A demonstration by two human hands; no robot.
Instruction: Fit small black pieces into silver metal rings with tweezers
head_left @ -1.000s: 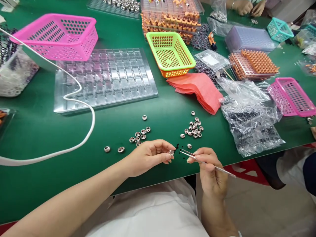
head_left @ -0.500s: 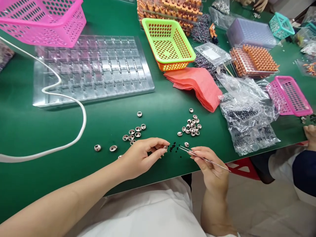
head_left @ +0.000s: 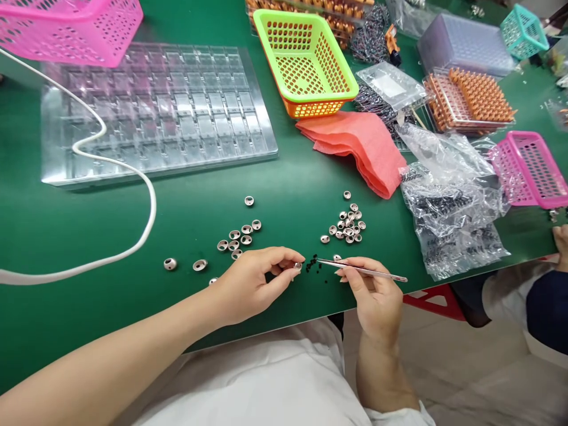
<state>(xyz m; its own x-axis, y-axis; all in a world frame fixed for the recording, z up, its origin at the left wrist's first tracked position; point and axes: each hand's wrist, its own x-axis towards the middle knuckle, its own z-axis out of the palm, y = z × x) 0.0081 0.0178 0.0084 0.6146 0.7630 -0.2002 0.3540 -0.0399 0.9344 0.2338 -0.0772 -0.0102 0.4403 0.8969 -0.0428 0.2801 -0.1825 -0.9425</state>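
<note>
Between the thumb and fingers of my left hand [head_left: 255, 281] I pinch a small round metal cap [head_left: 297, 267], mostly covered by the fingertips. My right hand [head_left: 375, 296] is closed on silver tweezers [head_left: 377, 273], held nearly level, their tips pointing left. Those tips are beside a little heap of tiny black pieces [head_left: 312, 263] on the table; whether they touch one I cannot tell. Several more metal caps with holes [head_left: 246, 239] lie scattered left of and beyond my left hand. Another group of smaller metal caps [head_left: 349, 231] is spread beyond my right hand.
A clear compartment tray [head_left: 168, 112] lies at the back left under a pink basket [head_left: 89, 35], crossed by a white cable [head_left: 151, 204]. Further right are a green basket [head_left: 328, 97], folded red cloth [head_left: 368, 148], and plastic bags [head_left: 448, 219]. Another person's hand [head_left: 562, 242] shows at the right edge.
My right hand has turned the tweezers flatter and moved their tips slightly left, toward the black pieces. My left hand keeps its pinch on the metal cap. The view has shifted slightly.
</note>
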